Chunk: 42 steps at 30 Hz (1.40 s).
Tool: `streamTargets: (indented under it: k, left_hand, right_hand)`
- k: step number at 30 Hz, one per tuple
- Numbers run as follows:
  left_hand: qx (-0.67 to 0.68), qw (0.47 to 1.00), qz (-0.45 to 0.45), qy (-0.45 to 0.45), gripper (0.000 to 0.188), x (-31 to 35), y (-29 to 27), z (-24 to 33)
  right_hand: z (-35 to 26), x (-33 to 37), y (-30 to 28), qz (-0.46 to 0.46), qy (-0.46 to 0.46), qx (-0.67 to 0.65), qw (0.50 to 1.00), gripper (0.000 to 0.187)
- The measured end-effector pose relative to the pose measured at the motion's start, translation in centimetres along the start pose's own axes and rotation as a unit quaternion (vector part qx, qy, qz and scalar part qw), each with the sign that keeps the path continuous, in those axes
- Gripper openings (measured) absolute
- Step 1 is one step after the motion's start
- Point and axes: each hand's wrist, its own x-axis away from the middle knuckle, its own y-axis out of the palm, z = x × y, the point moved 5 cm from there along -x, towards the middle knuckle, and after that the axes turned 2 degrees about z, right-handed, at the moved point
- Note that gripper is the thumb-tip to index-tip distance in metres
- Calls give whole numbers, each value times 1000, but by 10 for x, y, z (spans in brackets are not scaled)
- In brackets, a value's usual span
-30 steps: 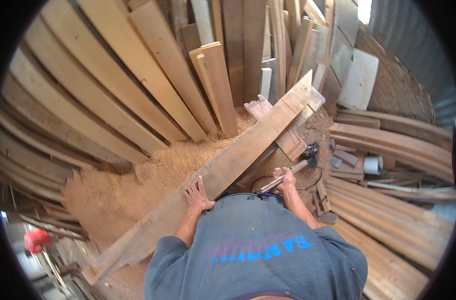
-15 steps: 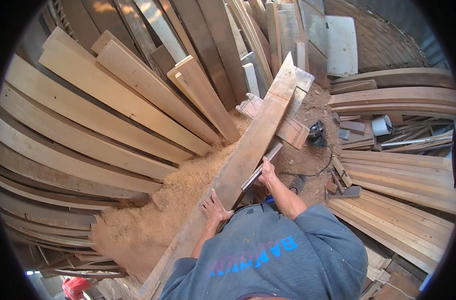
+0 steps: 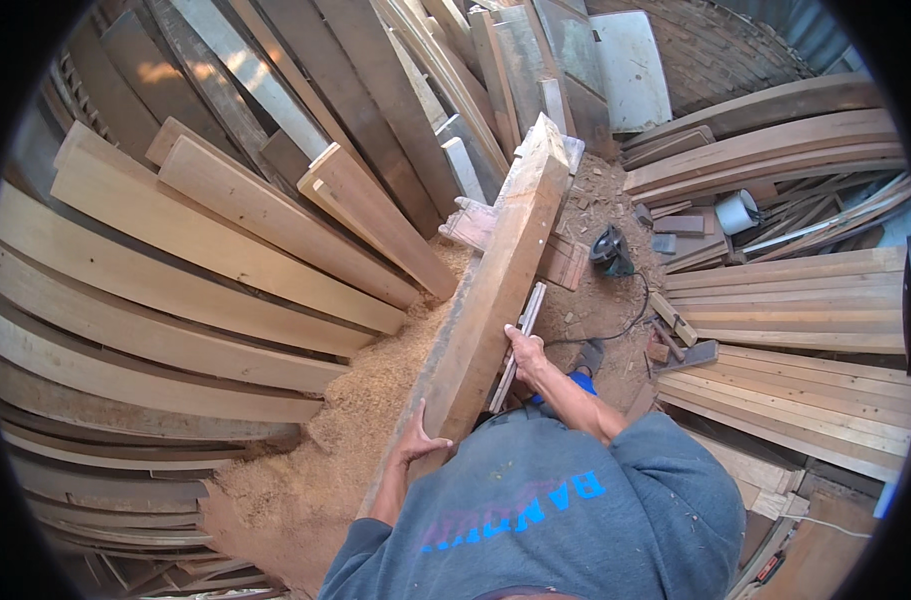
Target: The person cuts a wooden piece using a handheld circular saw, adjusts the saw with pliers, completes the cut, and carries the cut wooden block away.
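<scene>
right of beam (image 3: 501,290), white bucket (image 3: 732,214)

The visible inventory comprises one left hand (image 3: 415,440); one right hand (image 3: 524,353); one thick wooden beam (image 3: 495,300); one slim bundle of pale strips (image 3: 534,303); one power tool (image 3: 610,252) with one cord (image 3: 646,296); one white cylinder (image 3: 733,212); one white panel (image 3: 632,75); two stacks of pale boards (image 3: 785,300); over ten leaning boards (image 3: 225,235), exact count indeterminate.
</scene>
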Motion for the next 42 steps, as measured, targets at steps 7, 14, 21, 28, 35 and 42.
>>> streamTargets:
  k: [7, 14, 21, 28, 35, 42]
  left_hand:
    - [196, 974, -113, -5, 133, -13, -7, -31]
    - [306, 943, -122, -41, 94, -7, -23, -46]
    - [293, 951, -80, -57, 65, 4, -37, -35]
    - [142, 988, -3, -66, 70, 31, -58, 33]
    - [-189, 973, 122, -54, 99, 55, -38, 41]
    - [-153, 972, 117, -133, 91, 47, -42, 32]
  right_hand:
    - [8, -3, 17, -37, -19, -1, 999, 27]
    - [24, -5, 33, -10, 39, -94, 995, 39]
    - [47, -51, 16, 35, 43, -21, 998, 31]
    - [47, -73, 12, -5, -4, -53, 999, 59]
    - [49, -74, 19, 22, -13, -39, 999, 66]
    - [46, -58, 33, 42, -1, -17, 999, 72]
